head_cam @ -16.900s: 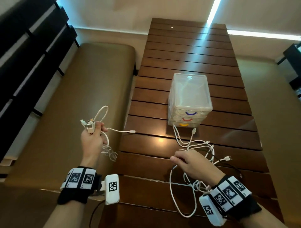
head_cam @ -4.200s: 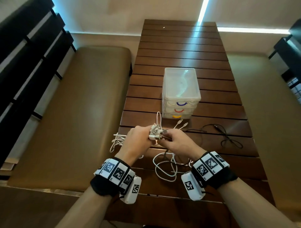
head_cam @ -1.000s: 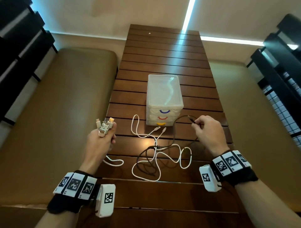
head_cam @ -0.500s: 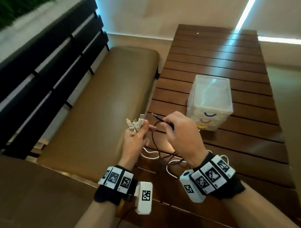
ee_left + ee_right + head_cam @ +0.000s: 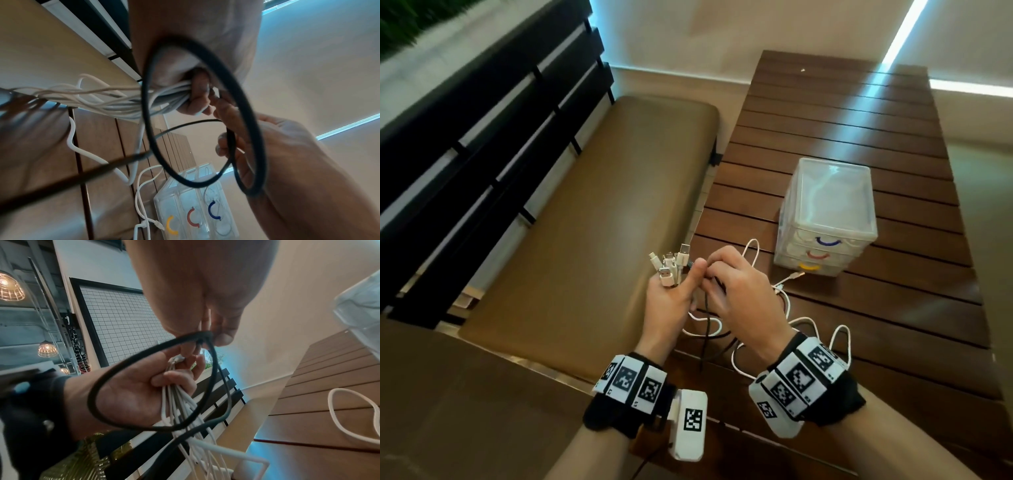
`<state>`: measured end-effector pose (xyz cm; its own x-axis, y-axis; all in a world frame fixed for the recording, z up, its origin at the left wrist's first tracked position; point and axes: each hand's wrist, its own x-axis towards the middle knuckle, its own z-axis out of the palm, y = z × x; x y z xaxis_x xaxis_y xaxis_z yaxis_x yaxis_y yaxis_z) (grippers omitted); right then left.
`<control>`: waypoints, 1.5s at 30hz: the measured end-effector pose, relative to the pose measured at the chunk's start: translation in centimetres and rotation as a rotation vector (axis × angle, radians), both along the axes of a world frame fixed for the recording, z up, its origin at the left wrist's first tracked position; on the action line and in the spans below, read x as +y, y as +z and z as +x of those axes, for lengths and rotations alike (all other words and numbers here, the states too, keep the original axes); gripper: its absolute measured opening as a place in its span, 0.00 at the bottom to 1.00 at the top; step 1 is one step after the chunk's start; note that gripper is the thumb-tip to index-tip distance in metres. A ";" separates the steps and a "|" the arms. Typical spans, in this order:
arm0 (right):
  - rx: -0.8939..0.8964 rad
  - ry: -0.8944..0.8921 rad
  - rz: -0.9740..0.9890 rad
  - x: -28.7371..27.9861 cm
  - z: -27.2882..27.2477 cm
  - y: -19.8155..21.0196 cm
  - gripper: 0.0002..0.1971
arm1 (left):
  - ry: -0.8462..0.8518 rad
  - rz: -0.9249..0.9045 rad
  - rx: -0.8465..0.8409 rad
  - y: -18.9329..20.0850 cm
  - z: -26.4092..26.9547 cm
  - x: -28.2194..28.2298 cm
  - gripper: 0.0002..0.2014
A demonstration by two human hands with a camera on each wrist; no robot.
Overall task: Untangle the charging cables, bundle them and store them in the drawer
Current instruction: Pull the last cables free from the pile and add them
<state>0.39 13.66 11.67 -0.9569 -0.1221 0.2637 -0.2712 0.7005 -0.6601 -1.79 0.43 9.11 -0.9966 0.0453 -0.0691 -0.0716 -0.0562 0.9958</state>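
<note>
My left hand (image 5: pixel 675 286) is raised over the table's left edge and grips a bunch of white charging cables (image 5: pixel 671 267), plugs sticking up. The same white cables (image 5: pixel 164 97) trail from its curled fingers down to the table. My right hand (image 5: pixel 710 272) pinches the end of a black cable (image 5: pixel 707 322) right against the left thumb. The black cable (image 5: pixel 92 402) forms a loop that hangs between both hands. A clear three-drawer unit (image 5: pixel 825 219) with blue, red and yellow handles stands on the table, all drawers shut.
Loose white cable loops (image 5: pixel 839 342) lie on the slatted wooden table (image 5: pixel 842 120) in front of the drawer unit. A brown padded bench (image 5: pixel 585 222) runs along the left, with a black slatted backrest (image 5: pixel 482 120) behind it.
My right hand has carried the black cable's end from near the drawer unit over to the left hand's bunch, and now touches the left thumb. The left hand kept its grip.
</note>
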 end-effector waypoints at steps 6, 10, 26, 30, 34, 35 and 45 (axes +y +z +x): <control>-0.122 0.016 0.188 1.6 0.7 -0.8 0.15 | 0.151 0.136 -0.070 0.1 -1.2 0.1 0.19; -0.092 0.002 0.331 4.3 0.5 -1.1 0.22 | 0.280 0.324 -0.138 1.0 -2.6 -0.7 0.14; -0.268 0.024 0.213 11.1 -0.5 -2.8 0.26 | 0.522 0.254 0.012 2.2 -5.7 -7.3 0.15; -0.222 0.015 -0.038 11.2 0.1 -2.2 0.28 | 0.545 0.200 0.014 2.1 -5.9 -6.5 0.13; -0.246 -0.060 -0.072 14.6 0.0 -2.9 0.24 | 0.624 0.271 0.005 2.3 -6.4 -8.0 0.10; -0.266 -0.065 -0.022 14.9 0.1 -3.1 0.20 | 0.621 0.274 0.006 2.3 -6.3 -7.8 0.10; -0.284 -0.328 0.296 14.1 0.1 -4.0 0.10 | 0.516 0.339 0.040 3.3 -6.5 -7.4 0.15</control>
